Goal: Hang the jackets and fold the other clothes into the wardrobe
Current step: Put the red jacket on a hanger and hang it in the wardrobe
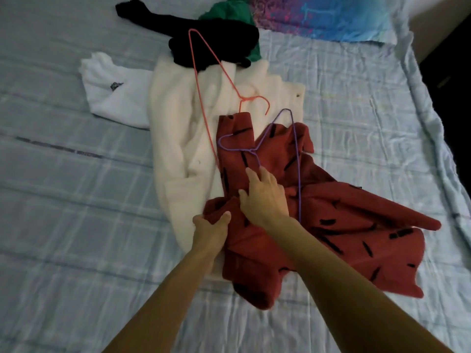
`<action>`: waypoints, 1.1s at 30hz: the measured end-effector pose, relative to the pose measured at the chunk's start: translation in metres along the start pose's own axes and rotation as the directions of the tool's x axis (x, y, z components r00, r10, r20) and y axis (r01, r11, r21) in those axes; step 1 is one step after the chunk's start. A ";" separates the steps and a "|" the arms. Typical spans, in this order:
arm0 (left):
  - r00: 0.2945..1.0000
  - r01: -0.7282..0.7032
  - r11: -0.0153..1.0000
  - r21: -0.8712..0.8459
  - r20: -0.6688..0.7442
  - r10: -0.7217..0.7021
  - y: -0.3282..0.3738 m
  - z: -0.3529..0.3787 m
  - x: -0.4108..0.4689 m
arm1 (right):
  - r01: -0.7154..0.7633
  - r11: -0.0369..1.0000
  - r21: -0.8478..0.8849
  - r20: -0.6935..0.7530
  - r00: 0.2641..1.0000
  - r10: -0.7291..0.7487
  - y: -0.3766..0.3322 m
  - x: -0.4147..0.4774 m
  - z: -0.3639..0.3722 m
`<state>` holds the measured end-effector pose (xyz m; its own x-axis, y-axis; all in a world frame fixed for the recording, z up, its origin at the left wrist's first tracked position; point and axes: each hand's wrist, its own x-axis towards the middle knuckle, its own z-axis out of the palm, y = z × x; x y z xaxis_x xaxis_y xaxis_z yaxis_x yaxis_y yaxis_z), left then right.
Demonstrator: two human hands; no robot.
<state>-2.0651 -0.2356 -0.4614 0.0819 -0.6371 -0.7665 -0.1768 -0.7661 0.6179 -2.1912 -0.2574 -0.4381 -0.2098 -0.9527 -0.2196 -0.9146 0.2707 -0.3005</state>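
Fabric of the red jacket (331, 220) was bunched in your left grip (212, 226), with thumb and fingers curled round a fold at the garment's near-left edge. Your right grip (263, 197) lay on the jacket just right of it, fingers straight and spread, holding nothing. Its fingertips (251, 174) reached just beside the twisted neck of the purple hanger (251, 150), which rested on top of the jacket. The jacket sprawled across the bed (63, 200), spreading right and near from both grips, and its left side overlapped the cream coat (178, 128). A pink hanger (240, 100) lay across that coat, its hook near the jacket's far edge. Farther off, a black garment (216, 39) lay partly over a green garment (229, 8). A white garment (114, 95) lay to the left, and a patterned pillow (331, 16) at the far right.
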 end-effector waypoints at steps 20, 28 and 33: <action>0.899 -0.436 0.899 -0.047 -0.071 0.432 0.073 -0.018 -0.098 | -0.056 0.993 0.109 -0.162 0.984 0.073 -0.028 -0.063 -0.076; 0.638 -0.769 0.638 0.034 -0.012 0.770 0.173 -0.059 -0.236 | 0.043 0.938 0.345 -0.242 0.969 0.045 -0.071 -0.126 -0.220; 0.448 -0.889 0.435 0.146 0.067 0.892 0.207 -0.082 -0.340 | 0.075 0.829 0.554 -0.252 0.964 0.081 -0.093 -0.191 -0.298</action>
<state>-2.0488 -0.1846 -0.0584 -0.1865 -0.9627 0.1963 -0.2928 0.2451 0.9242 -2.1692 -0.1410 -0.0920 -0.3637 -0.9315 -0.0019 -0.5826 0.2290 -0.7798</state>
